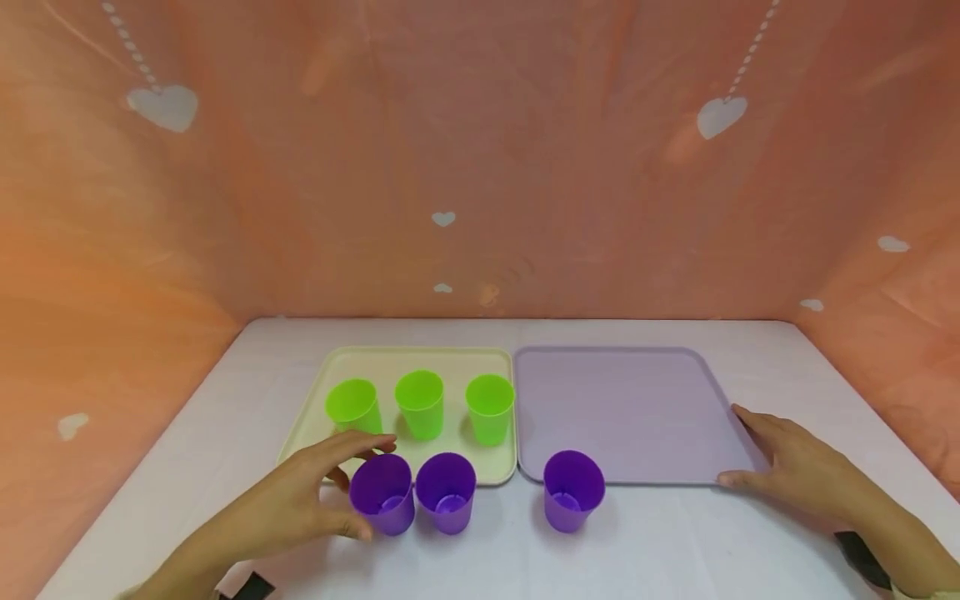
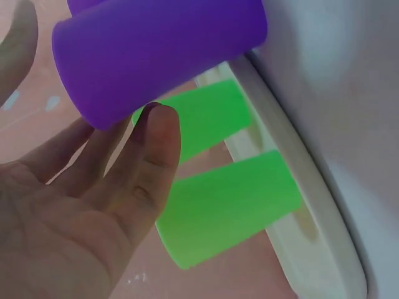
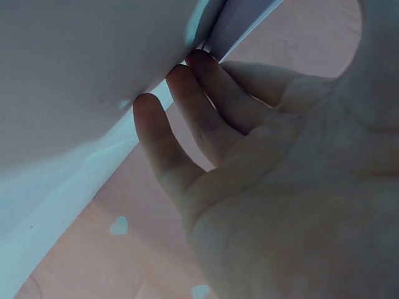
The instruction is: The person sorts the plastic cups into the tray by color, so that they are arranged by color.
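Observation:
Three purple cups stand upright on the table in front of the trays. My left hand (image 1: 307, 500) is around the leftmost purple cup (image 1: 384, 495), fingers spread on its far side and thumb on its near side. In the left wrist view the thumb is apart from that purple cup (image 2: 162, 56), and the fingers lie beside it without closing. Right beside it stands the second purple cup (image 1: 447, 493); the third purple cup (image 1: 572, 492) is farther right. My right hand (image 1: 802, 462) rests with extended fingers at the right edge of the lilac tray (image 1: 622, 417), fingertips down near the table.
Three green cups, the left one (image 1: 354, 405), the middle one (image 1: 421, 405) and the right one (image 1: 491, 408), stand on a cream tray (image 1: 442, 358). It lies left of the lilac tray, edge to edge. An orange cloth (image 1: 480, 167) with white hearts hangs behind the white table (image 1: 690, 542).

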`<state>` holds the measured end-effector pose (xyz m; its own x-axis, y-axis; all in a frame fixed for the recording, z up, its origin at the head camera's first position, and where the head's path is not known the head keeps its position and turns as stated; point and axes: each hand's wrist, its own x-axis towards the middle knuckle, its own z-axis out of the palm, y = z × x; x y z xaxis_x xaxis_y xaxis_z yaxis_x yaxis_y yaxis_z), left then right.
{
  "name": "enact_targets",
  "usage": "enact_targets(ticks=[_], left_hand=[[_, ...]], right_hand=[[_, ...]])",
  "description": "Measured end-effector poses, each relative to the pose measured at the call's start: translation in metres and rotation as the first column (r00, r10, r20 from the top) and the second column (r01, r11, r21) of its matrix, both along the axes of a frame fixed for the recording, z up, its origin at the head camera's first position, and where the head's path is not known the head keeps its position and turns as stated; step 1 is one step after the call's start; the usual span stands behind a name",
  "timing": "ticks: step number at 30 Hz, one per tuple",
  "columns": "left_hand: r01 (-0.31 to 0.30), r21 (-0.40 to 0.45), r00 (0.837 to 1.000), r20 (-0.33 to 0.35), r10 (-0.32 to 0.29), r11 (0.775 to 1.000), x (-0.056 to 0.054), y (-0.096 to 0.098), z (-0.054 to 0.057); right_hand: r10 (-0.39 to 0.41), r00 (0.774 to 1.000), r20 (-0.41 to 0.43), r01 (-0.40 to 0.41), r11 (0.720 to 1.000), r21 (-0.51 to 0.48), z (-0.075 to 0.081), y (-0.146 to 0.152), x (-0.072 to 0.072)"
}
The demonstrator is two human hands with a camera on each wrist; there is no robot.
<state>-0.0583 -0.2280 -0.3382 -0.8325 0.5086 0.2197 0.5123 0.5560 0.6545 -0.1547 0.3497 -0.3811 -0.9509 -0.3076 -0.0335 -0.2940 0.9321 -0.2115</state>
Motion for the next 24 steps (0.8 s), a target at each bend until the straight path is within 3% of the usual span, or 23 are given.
enact_targets(ticks=[10,18,24], left_hand=[[-0.061,0.012,0.987,0.151,0.058,0.998,-0.0007,-0.0008,-0.0026],[-0.066,0.039,0.973,0.222,0.056,0.997,-0.0019,-0.0014,-0.0028],[-0.047,0.053,0.975,0.220,0.034,0.998,-0.0030,0.0015,-0.0053]], right_hand=[[-0.006,1.000,0.001,0.006,1.000,0.015,-0.0002,-0.0022,0.0005],[-0.001,1.000,0.004,0.001,1.000,0.011,0.0008,-0.0033,-0.0003],[-0.012,1.000,0.020,0.011,1.000,0.011,0.0009,-0.0018,0.0008]])
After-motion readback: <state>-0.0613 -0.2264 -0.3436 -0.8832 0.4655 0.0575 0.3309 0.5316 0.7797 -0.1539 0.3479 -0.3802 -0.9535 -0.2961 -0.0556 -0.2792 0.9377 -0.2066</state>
